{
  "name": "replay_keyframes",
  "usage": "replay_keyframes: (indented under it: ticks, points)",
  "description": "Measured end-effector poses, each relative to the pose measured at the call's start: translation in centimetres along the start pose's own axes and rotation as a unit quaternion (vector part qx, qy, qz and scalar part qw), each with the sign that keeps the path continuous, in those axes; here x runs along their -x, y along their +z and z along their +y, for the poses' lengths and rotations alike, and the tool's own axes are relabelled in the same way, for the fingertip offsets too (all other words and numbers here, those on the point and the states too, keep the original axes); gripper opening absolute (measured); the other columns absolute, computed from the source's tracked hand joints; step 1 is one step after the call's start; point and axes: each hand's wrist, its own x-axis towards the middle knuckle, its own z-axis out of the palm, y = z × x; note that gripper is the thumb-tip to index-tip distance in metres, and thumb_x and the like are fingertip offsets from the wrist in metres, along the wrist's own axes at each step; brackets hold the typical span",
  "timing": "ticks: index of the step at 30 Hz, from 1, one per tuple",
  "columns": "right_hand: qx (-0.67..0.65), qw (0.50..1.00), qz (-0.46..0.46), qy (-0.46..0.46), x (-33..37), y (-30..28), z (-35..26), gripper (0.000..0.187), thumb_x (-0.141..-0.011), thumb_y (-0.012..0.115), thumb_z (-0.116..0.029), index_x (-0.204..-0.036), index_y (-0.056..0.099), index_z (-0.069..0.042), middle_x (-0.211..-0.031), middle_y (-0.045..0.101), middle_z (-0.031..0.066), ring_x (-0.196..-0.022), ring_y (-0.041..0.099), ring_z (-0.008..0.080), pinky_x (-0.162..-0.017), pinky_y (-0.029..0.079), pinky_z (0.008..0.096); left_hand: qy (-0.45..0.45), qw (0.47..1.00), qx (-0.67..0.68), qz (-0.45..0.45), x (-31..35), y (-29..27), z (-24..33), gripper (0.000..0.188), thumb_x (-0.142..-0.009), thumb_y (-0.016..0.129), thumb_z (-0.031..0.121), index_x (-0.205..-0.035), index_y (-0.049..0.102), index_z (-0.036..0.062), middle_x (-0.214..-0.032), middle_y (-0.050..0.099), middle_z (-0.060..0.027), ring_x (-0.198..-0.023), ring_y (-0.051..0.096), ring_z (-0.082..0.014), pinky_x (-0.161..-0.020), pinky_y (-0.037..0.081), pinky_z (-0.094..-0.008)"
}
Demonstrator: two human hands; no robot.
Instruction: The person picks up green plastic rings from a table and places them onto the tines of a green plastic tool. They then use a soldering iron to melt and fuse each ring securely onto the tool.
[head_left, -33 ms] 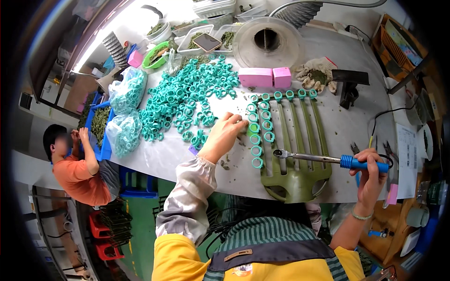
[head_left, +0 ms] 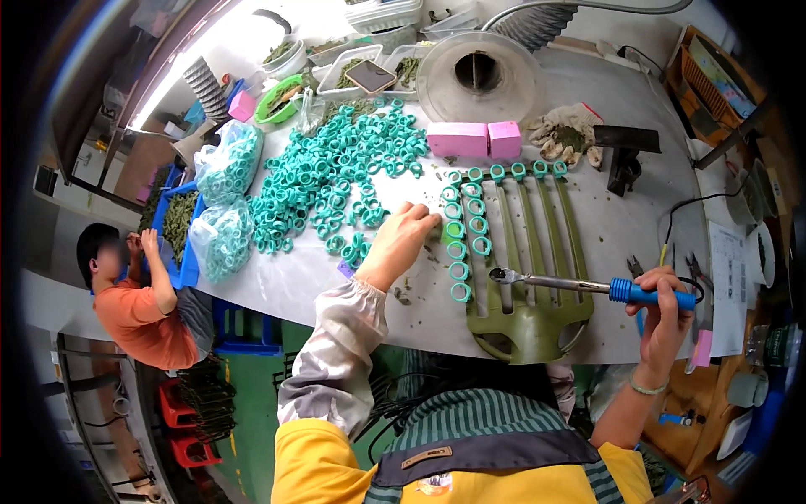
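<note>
My right hand (head_left: 663, 307) is closed round the blue handle of a soldering iron (head_left: 621, 291) with a metal shaft and a rounded, flattened tip. The tip lies over the upper left of an olive-green fork-shaped piece (head_left: 537, 323) with several long prongs. Teal rings (head_left: 479, 225) stand in two columns along its left side, and more sit across its far end. Beside the left column is a brighter green block (head_left: 454, 231). My left hand (head_left: 395, 244) rests just left of it, fingers bent together; whatever they pinch is hidden.
A large heap of teal rings (head_left: 327, 176) covers the table's left half, beside filled plastic bags (head_left: 222, 244). Pink blocks (head_left: 457, 139), a glove (head_left: 567, 134) and a black stand (head_left: 625, 155) lie beyond the piece. Pliers (head_left: 635, 265) lie right. A co-worker (head_left: 143, 294) sits left.
My left hand has shifted very slightly to the left, away from the ring columns. The soldering iron and my right hand stay in place.
</note>
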Motion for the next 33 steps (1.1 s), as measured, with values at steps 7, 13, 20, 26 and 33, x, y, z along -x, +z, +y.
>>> replay_keyframes:
  ticks: [7,13,20,26,33]
  points:
    - [0.005,1.0,0.014,-0.007,0.2,-0.2,-0.1,0.022,-0.094,0.06,-0.016,-0.083,0.066,0.002,-0.087,0.063,0.0119,-0.062,0.061,0.0151,-0.049,0.054,0.0242,-0.236,0.94,0.232,0.086,1.8,0.0,-0.6,0.012,-0.085,0.071,0.004,-0.096,0.068,0.0017,-0.093,0.071,-0.0082,-0.074,0.068,-0.0146,-0.069,0.054,-0.0276]
    - [0.001,1.0,0.007,-0.002,0.1,-0.2,-0.2,0.022,-0.095,0.06,-0.016,-0.083,0.066,0.002,-0.087,0.063,0.0117,-0.061,0.061,0.015,-0.049,0.053,0.0248,-0.239,0.923,0.273,0.126,3.5,0.4,-1.0,0.013,-0.084,0.073,0.004,-0.096,0.067,0.0,-0.094,0.07,-0.0064,-0.078,0.068,-0.013,-0.071,0.055,-0.026]
    - [0.007,1.0,0.008,-0.008,0.2,-0.1,-0.3,0.023,-0.095,0.06,-0.016,-0.082,0.066,0.002,-0.087,0.063,0.0117,-0.06,0.061,0.0148,-0.049,0.053,0.0241,-0.238,0.946,0.197,0.094,3.7,-0.6,-0.9,0.019,-0.082,0.073,0.002,-0.1,0.067,-0.0001,-0.097,0.068,-0.0103,-0.08,0.07,-0.0239,-0.071,0.056,-0.0309]
    - [0.011,1.0,0.006,-0.009,0.4,-0.3,-0.3,0.024,-0.095,0.06,-0.017,-0.083,0.066,0.002,-0.088,0.063,0.0116,-0.061,0.061,0.0148,-0.049,0.053,0.0247,-0.172,0.965,0.163,0.115,4.3,0.0,-1.3,0.034,-0.084,0.069,0.0,-0.118,0.066,0.0031,-0.108,0.066,-0.0139,-0.081,0.07,-0.0263,-0.072,0.056,-0.0327]
    - [0.014,1.0,-0.004,-0.01,0.5,-0.5,-0.1,0.023,-0.096,0.059,-0.017,-0.084,0.067,0.001,-0.089,0.064,0.0112,-0.066,0.063,0.0152,-0.05,0.054,0.0245,-0.139,0.938,0.294,0.123,2.3,-4.2,5.9,0.035,-0.085,0.067,-0.007,-0.119,0.067,0.002,-0.117,0.068,-0.0121,-0.091,0.07,-0.0176,-0.08,0.058,-0.0273]
